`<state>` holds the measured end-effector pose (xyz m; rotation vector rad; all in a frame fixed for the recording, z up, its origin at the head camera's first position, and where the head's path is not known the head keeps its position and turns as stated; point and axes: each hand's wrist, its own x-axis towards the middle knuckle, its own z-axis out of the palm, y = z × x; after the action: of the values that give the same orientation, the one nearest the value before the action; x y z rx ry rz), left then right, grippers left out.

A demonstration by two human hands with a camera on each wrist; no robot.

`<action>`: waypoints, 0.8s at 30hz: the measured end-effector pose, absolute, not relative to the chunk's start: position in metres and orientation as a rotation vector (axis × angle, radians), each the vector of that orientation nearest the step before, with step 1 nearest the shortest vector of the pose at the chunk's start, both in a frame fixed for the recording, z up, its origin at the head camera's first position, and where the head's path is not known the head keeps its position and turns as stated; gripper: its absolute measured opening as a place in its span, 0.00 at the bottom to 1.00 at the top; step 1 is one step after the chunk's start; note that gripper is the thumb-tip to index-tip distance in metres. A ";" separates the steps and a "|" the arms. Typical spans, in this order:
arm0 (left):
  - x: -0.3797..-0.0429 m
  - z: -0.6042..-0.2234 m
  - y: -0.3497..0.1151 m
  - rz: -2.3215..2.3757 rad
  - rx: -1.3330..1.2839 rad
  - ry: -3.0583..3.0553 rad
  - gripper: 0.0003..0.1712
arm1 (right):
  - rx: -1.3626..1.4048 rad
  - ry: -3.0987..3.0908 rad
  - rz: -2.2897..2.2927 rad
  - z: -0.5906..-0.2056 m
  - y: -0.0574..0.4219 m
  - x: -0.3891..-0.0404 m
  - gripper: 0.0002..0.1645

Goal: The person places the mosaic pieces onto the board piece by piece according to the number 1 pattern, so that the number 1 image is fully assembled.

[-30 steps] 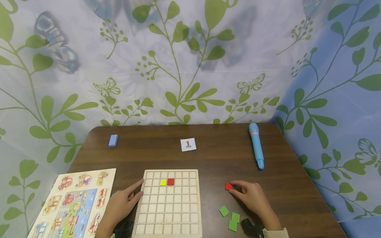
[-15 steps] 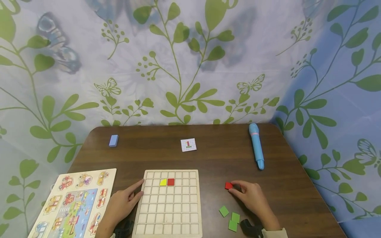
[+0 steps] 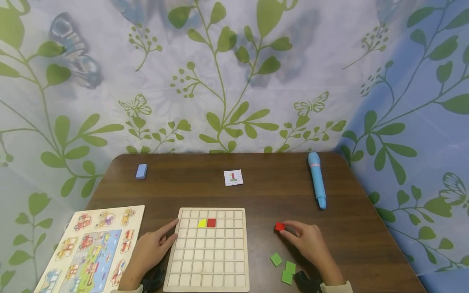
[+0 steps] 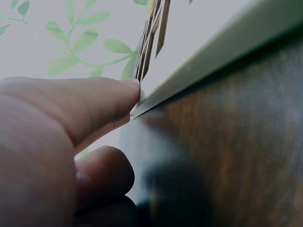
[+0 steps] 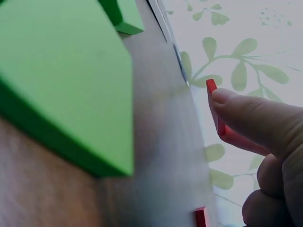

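My right hand pinches a red square tile between thumb and fingertips, right of the wooden grid board. In the right wrist view the held tile stands on edge in the grip, raised off the table. Another small red piece shows at the bottom of that view. My left hand touches the board's left edge with its thumb and index finger extended. On the board, a yellow piece with a slanted corner and a red tile sit side by side in the second row.
Several green tiles lie in front of the right hand. A small pattern card lies at the back middle, a blue toy microphone at the back right, a blue block at the back left. A vehicle puzzle is beside the left hand.
The pinched red tile has tilted and shifted slightly left with the right hand. The left hand stays at the board's edge. The head view has shifted slightly.
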<state>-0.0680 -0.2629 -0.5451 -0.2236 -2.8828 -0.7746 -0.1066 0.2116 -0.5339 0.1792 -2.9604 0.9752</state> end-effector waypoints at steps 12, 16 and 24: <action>-0.068 -0.545 -0.263 -0.777 -0.199 -2.899 0.26 | 0.312 -2.821 0.941 -0.526 0.205 -0.107 0.17; -0.069 -0.545 -0.263 -0.772 -0.189 -2.908 0.26 | 0.406 -2.726 0.901 -0.523 0.202 -0.111 0.16; -0.068 -0.544 -0.263 -0.777 -0.199 -2.898 0.26 | 0.469 -2.690 0.895 -0.517 0.183 -0.117 0.16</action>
<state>-0.0682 -0.2629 -0.5443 -0.1986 -2.8984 -0.7769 -0.1174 0.1835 -0.5173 0.4687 -2.6897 0.8947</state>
